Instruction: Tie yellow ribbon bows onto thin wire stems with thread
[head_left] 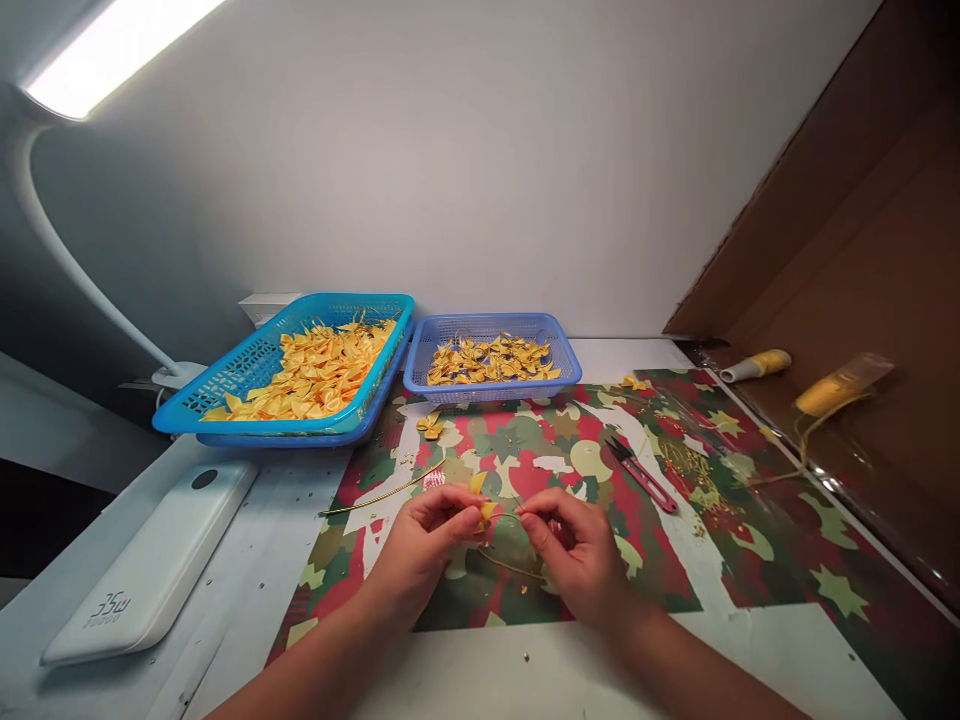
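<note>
My left hand [427,540] pinches a small yellow ribbon bow [486,512] between thumb and fingertips. From the bow a thin gold cord [511,570] loops down and across to my right hand [574,545], whose thumb and forefinger are closed on it. Both hands are held close together over the camouflage-patterned sheet [517,610]. Another yellow bow [430,427] lies just beyond them, and a length of gold cord [386,492] rests to the left of my left hand. Pink-handled thread snips [643,478] lie to the right of my right hand.
A blue basket [180,408] heaped with yellow bows stands at the back left, beside a smaller periwinkle basket [495,393] of corded bows. A white power bank [150,560] and desk lamp [176,375] are on the left. Yellow thread spools [832,388] and gold scraps [694,475] lie right.
</note>
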